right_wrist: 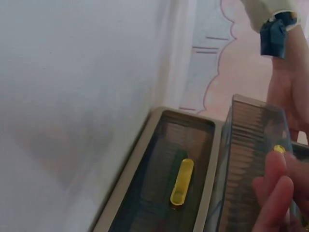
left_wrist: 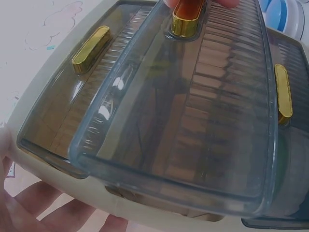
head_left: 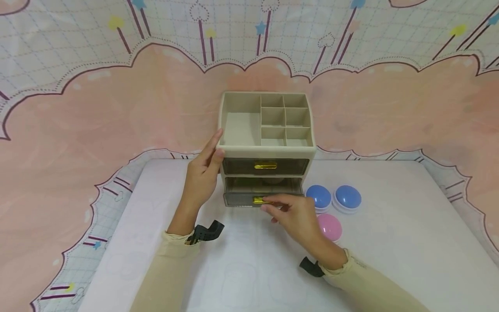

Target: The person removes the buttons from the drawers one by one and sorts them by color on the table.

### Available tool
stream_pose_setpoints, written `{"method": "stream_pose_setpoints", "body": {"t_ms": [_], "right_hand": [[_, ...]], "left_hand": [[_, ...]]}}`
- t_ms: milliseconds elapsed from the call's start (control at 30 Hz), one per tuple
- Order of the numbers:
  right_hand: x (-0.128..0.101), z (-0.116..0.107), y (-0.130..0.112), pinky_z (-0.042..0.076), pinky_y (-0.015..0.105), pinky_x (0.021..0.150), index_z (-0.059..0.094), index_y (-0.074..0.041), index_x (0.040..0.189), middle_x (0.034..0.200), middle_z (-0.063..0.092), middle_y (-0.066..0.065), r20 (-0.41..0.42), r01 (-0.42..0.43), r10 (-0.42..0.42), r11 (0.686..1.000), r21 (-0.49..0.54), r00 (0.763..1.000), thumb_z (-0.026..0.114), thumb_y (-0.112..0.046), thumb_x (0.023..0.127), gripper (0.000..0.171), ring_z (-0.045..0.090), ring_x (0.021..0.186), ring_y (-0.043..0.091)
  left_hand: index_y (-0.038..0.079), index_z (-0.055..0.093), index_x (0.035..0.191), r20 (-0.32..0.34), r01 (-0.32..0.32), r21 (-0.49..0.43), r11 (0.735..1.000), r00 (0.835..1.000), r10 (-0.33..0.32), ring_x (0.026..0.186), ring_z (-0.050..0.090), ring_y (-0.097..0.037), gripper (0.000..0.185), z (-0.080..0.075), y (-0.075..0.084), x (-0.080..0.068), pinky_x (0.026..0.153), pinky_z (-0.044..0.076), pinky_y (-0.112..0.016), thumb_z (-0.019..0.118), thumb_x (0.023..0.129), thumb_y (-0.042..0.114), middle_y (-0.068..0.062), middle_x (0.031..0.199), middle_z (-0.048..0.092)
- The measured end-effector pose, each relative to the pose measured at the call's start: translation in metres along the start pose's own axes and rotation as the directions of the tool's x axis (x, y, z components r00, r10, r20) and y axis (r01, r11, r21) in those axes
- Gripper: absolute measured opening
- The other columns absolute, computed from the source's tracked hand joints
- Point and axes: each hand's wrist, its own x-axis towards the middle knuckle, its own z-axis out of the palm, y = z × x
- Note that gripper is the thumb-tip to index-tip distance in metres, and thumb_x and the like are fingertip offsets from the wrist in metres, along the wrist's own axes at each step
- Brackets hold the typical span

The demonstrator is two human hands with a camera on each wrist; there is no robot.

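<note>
**Lower drawer part-way out, one hand bracing the organiser**

I see my right hand (head_left: pixel 294 214) pinching the gold handle (head_left: pixel 259 199) of the lower drawer (head_left: pixel 262 193), fingers curled round it, with the drawer slid a little way out of the beige organiser (head_left: pixel 267 149). My left hand (head_left: pixel 202 173) rests against the organiser's left side with fingers mostly straight and the thumb up at the top rim — bracing, not clutching. The upper drawer (head_left: pixel 266 166) sits flush.

The risks, as I judge them: the pinch on that small handle could slip, or the drawer could come right out and tip if pulled far. If the brace slackens, the whole organiser may slide forward on the white mat (head_left: pixel 390 242). The two blue domes (head_left: pixel 333 197) and the pink dome (head_left: pixel 330 226) lie just beside my right hand — an easy knock.

I can read no brand, label or writing anywhere.
</note>
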Motion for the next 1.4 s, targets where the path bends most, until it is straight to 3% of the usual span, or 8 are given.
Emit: {"method": "stream_pose_setpoints", "body": {"t_ms": [133, 233, 500, 933, 1100, 1400], "right_hand": [[0.003, 0.002, -0.001, 0.053, 0.021, 0.05, 0.084, -0.014, 0.095, 0.084, 0.079, 0.002, -0.023, -0.001, 0.001, 1.0, -0.03, 1.0, 0.086, -0.012, 0.082, 0.013, 0.062, 0.051, -0.001], [0.006, 0.002, 0.0, 0.052, 0.02, 0.049, 0.084, -0.013, 0.093, 0.085, 0.079, 0.003, -0.029, 0.005, -0.006, 0.999, -0.045, 1.0, 0.086, -0.011, 0.083, 0.011, 0.062, 0.051, 0.0], [0.014, 0.001, 0.002, 0.052, 0.022, 0.048, 0.084, -0.013, 0.093, 0.086, 0.079, 0.002, -0.024, -0.008, 0.007, 0.999, -0.044, 1.0, 0.084, -0.009, 0.085, 0.009, 0.062, 0.05, 0.001], [0.033, 0.003, 0.011, 0.052, 0.024, 0.049, 0.084, -0.013, 0.091, 0.084, 0.079, 0.002, -0.037, -0.019, 0.019, 1.0, -0.024, 0.999, 0.083, -0.012, 0.087, 0.005, 0.064, 0.049, 0.007], [0.038, 0.002, 0.012, 0.051, 0.024, 0.048, 0.084, -0.015, 0.091, 0.08, 0.078, 0.001, -0.041, -0.029, 0.027, 0.999, -0.034, 0.999, 0.084, -0.014, 0.086, 0.005, 0.063, 0.048, 0.002], [0.038, 0.001, 0.013, 0.052, 0.024, 0.05, 0.083, -0.016, 0.099, 0.08, 0.078, 0.002, 0.014, -0.088, 0.088, 0.996, 0.007, 0.996, 0.084, -0.015, 0.086, 0.013, 0.067, 0.052, 0.006]], "left_hand": [[0.025, 0.048, 0.154, -0.005, 0.004, -0.001, 1.0, 1.0, -0.004, 0.066, 0.043, -0.008, 0.048, 0.0, 0.001, 0.0, 0.063, 0.037, -0.02, 0.054, 0.107, 0.019, -0.012, 0.096, 0.055], [0.034, 0.048, 0.153, -0.011, -0.015, -0.001, 1.0, 1.0, 0.015, 0.067, 0.044, -0.01, 0.049, 0.001, -0.009, 0.002, 0.063, 0.038, -0.021, 0.055, 0.107, 0.023, -0.008, 0.097, 0.056], [0.042, 0.048, 0.151, -0.006, -0.029, -0.01, 1.0, 1.0, 0.029, 0.068, 0.045, -0.014, 0.047, 0.0, -0.008, 0.002, 0.063, 0.04, -0.023, 0.054, 0.107, 0.028, -0.006, 0.095, 0.055], [0.034, 0.047, 0.154, -0.005, -0.004, -0.007, 1.0, 1.0, 0.004, 0.066, 0.043, -0.013, 0.049, 0.001, -0.008, 0.002, 0.06, 0.036, -0.023, 0.055, 0.106, 0.022, -0.007, 0.085, 0.051], [0.038, 0.047, 0.153, -0.002, -0.009, 0.001, 1.0, 1.0, 0.009, 0.067, 0.044, -0.013, 0.048, 0.001, -0.009, 0.003, 0.061, 0.037, -0.023, 0.054, 0.107, 0.026, -0.006, 0.088, 0.053], [0.041, 0.048, 0.152, -0.008, -0.03, 0.006, 1.0, 1.0, 0.031, 0.067, 0.046, -0.014, 0.046, 0.0, -0.011, 0.002, 0.063, 0.039, -0.023, 0.053, 0.107, 0.03, -0.007, 0.086, 0.053]]}}
